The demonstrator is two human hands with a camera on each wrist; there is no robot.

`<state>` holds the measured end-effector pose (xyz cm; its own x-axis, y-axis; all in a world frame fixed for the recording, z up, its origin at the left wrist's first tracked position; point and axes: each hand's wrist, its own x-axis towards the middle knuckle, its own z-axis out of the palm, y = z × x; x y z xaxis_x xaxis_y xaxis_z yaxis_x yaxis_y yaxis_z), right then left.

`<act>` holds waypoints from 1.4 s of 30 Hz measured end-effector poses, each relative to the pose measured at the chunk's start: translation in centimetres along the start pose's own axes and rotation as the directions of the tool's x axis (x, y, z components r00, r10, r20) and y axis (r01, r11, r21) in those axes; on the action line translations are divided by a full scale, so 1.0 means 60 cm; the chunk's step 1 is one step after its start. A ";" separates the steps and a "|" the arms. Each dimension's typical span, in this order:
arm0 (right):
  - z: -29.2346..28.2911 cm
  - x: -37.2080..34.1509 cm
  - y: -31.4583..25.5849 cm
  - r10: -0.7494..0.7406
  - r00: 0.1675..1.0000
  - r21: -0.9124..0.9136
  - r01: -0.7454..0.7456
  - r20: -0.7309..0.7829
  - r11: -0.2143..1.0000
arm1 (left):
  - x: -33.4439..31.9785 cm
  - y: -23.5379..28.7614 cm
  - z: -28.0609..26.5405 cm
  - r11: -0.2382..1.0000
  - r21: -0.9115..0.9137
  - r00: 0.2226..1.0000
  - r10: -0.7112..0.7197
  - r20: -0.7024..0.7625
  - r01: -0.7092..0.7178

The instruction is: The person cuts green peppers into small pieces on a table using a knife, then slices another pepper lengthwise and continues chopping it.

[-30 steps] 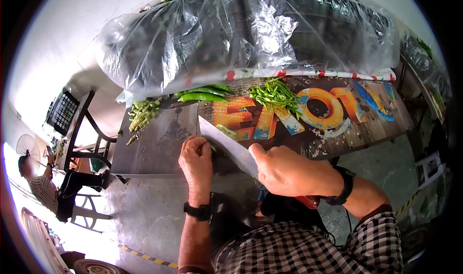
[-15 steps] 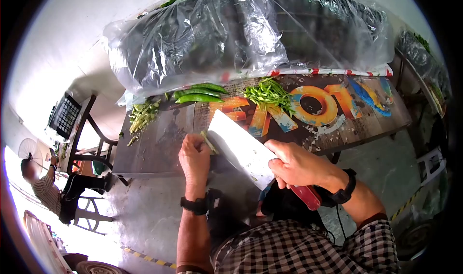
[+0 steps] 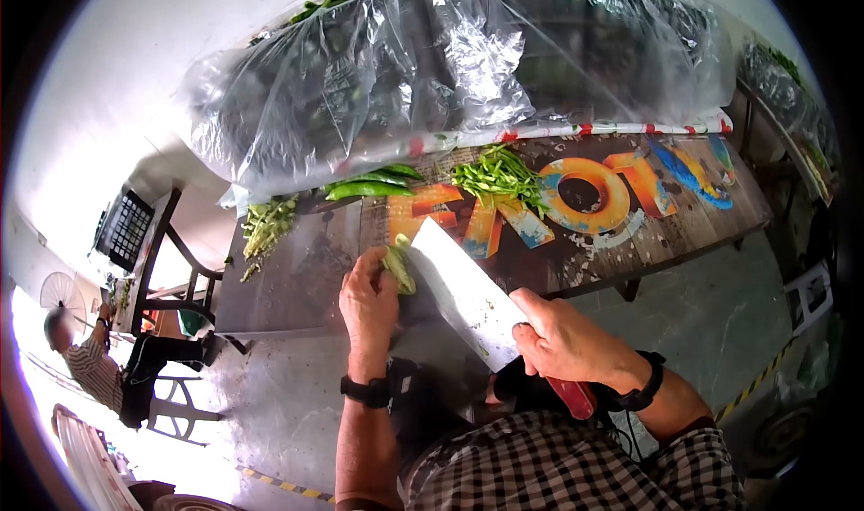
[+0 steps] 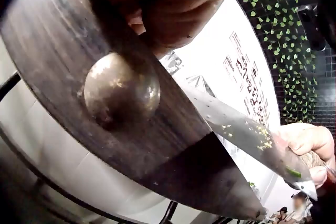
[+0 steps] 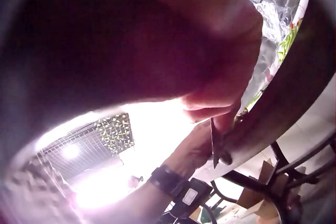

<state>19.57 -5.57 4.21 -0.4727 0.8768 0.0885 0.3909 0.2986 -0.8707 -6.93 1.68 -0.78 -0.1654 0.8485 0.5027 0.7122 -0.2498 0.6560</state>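
Observation:
At the table's near edge, my left hand (image 3: 369,304) curls its fingers against a split green pepper (image 3: 399,273), pinching it at its left side. The pepper's pale inside faces up. My right hand (image 3: 571,340) grips a cleaver (image 3: 463,291) by its red handle (image 3: 573,397). The broad blade lies tilted just right of the pepper, with green bits stuck to it. In the left wrist view, the blade (image 4: 236,129) reaches past the table edge towards my left fingers (image 4: 178,19). The right wrist view shows the back of my right hand (image 5: 226,50) close up.
On the table (image 3: 297,295) lie pale green scraps (image 3: 265,228), whole green peppers (image 3: 369,187) and a heap of cut green strips (image 3: 499,178). Clear plastic sheeting (image 3: 360,106) covers a bulky dark load behind. A person sits at far left near a black crate (image 3: 126,228).
The cleaver has drawn away to the right of my left hand, its flat face turning upward. More of the split pepper shows now. My left hand has shifted only slightly.

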 end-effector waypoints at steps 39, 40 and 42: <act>-0.064 -0.016 -0.011 0.178 0.970 0.126 -0.199 0.164 0.972 | 0.049 0.025 -0.050 0.999 0.051 0.939 -0.033 0.343 0.017; -0.066 -0.013 -0.016 0.161 0.975 0.055 -0.171 0.151 0.984 | 0.048 0.024 -0.048 0.994 -0.002 0.931 -0.098 0.350 0.106; -0.067 -0.010 -0.014 0.171 0.976 0.064 -0.181 0.134 0.981 | 0.048 0.015 -0.051 0.994 0.037 0.944 0.084 0.319 -0.101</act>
<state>22.71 -4.85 6.85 -0.5007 0.8562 -0.1274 0.4186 0.1107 -0.9014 -8.86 2.46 2.97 0.1214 0.9288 0.3502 0.7500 -0.3169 0.5806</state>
